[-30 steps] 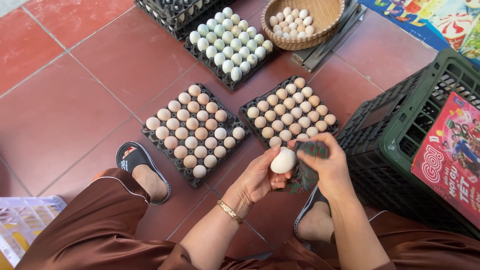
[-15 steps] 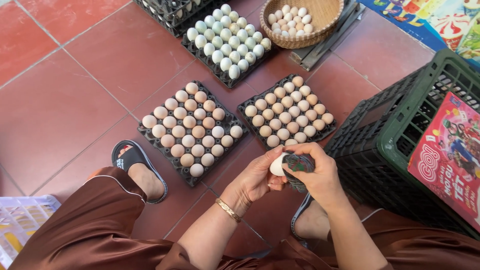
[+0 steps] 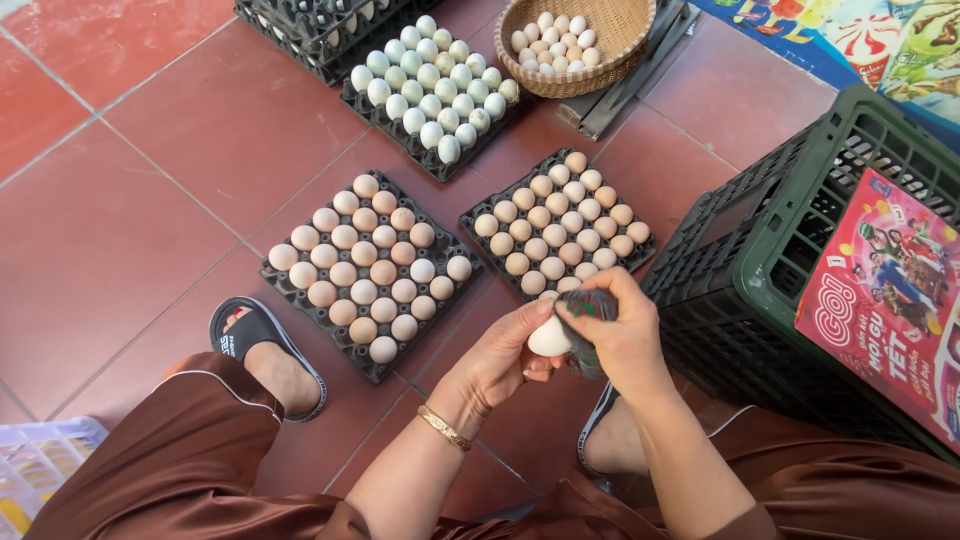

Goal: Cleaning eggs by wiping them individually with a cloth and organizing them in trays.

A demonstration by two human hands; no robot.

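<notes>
I see a pale cream egg against a dark grey-green cloth. Left of the egg, tan and beige eggs fill a black tray; above it, white eggs with a bluish tint sit in another black tray. Right of the egg is a dark green crate topped by red printed paper. The floor tiles are red-brown.

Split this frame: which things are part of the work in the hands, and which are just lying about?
In hand:
- pale egg, held in the left hand
- dark cloth, pressed on the egg by the right hand
- nearest tray of tan eggs

Lying about:
- second tan egg tray
- white egg tray
- wicker basket of eggs
- green crate
- black sandal
</notes>
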